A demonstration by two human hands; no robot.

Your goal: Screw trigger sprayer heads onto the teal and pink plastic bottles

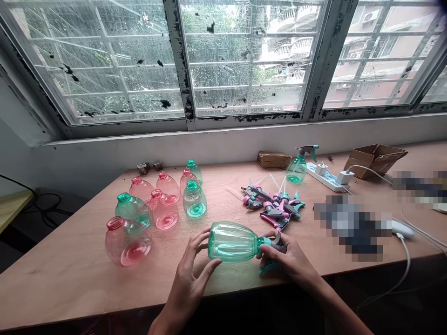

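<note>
A clear green spray bottle (233, 243) lies on its side in the air above the table's front edge, its base to the left and its neck to the right. My left hand (191, 264) cups the base, thumb along the lower edge and fingers at the far side. Around the grey and teal spray head (275, 243) at the neck, my right hand (291, 255) is closed. Its fingers partly hide the head, and the teal trigger (268, 266) shows beneath them. Beyond my hands lies a pile of pink, teal and grey spray heads (275, 204) with thin tubes.
Several open pink bottles (128, 244) and green bottles (195, 202) stand on the wooden table (70, 279) at left. Toward the back are a complete spray bottle (296, 168), a power strip (326, 177) and a cardboard box (373, 160). White cables (407, 265) hang at right.
</note>
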